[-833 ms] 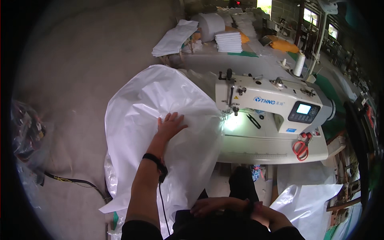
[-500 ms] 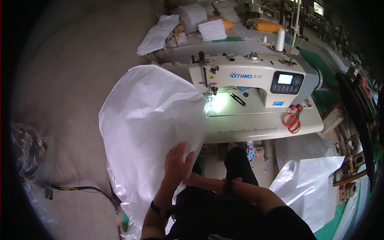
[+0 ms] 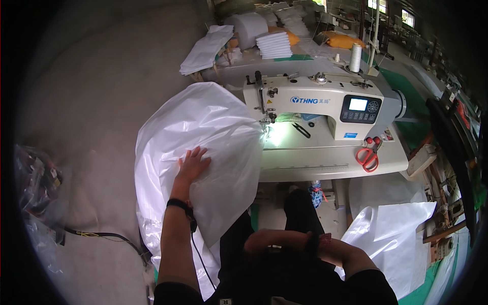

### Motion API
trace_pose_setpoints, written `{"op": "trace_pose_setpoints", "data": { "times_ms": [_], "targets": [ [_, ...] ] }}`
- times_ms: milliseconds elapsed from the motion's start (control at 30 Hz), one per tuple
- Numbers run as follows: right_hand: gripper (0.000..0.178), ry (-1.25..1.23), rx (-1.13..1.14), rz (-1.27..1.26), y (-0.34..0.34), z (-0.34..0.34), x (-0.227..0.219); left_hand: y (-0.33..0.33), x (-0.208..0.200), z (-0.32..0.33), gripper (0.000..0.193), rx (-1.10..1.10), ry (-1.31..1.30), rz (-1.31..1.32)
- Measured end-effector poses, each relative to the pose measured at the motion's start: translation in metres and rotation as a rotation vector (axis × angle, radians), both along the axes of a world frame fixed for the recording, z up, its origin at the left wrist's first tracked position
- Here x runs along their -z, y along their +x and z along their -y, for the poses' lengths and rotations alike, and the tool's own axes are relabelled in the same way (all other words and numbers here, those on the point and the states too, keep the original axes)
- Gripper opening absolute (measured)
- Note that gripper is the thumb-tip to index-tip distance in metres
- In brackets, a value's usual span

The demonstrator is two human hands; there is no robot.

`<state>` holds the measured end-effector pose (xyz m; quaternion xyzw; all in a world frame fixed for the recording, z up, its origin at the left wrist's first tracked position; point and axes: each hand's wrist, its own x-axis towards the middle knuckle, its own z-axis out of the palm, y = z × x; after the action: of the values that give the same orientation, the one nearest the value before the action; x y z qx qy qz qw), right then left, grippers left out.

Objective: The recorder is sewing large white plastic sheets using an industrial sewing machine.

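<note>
The right hand [image 3: 274, 241] rests curled in the lap, holding nothing visible. The left hand [image 3: 193, 163] lies flat, fingers spread, on 1 white plastic sheet [image 3: 203, 132] draped left of 1 sewing machine [image 3: 320, 104]. Beyond: 1 red scissors [image 3: 368, 154], 1 thread cone [image 3: 355, 57].

The white sewing table [image 3: 325, 165] carries a sewing machine [image 3: 317, 101], red scissors [image 3: 369, 155] and white plastic sheeting [image 3: 203, 132].

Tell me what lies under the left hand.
The left hand rests flat on a large white plastic sheet hanging off the sewing table. Whatever lies beneath the sheet is covered.
</note>
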<state>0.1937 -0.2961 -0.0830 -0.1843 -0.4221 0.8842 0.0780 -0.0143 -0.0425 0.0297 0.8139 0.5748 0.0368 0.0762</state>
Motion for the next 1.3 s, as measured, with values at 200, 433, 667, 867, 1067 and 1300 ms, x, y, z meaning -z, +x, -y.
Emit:
{"op": "trace_pose_setpoints", "data": {
  "times_ms": [200, 433, 667, 867, 1067, 1300],
  "targets": [
    [0.045, -0.189, 0.809, 0.065, 0.02, -0.032, -0.017, 0.008, -0.017, 0.032, 0.051, -0.057, 0.052, -0.1],
    [0.033, 0.036, 0.819, 0.285, -0.007, -0.025, -0.002, 0.041, 0.045, 0.149, 0.033, 0.183, 0.587, 0.29],
    [0.033, -0.06, 0.478, 0.517, -0.009, -0.001, 0.013, -0.049, 0.03, 0.134, 0.038, -0.112, -0.263, 0.975],
    [0.048, 0.308, 0.566, 0.003, -0.025, -0.012, -0.042, -0.055, 0.013, 0.127, 0.038, -0.216, -0.784, 1.465],
    [0.054, 0.337, 0.195, 0.353, -0.019, -0.014, -0.029, -0.047, 0.021, 0.094, 0.034, -0.002, -0.381, 0.649],
    [0.049, 0.021, 0.628, 0.256, 0.002, -0.012, -0.004, -0.016, 0.033, 0.091, 0.03, 0.64, 0.764, -0.886]
  ]
}}
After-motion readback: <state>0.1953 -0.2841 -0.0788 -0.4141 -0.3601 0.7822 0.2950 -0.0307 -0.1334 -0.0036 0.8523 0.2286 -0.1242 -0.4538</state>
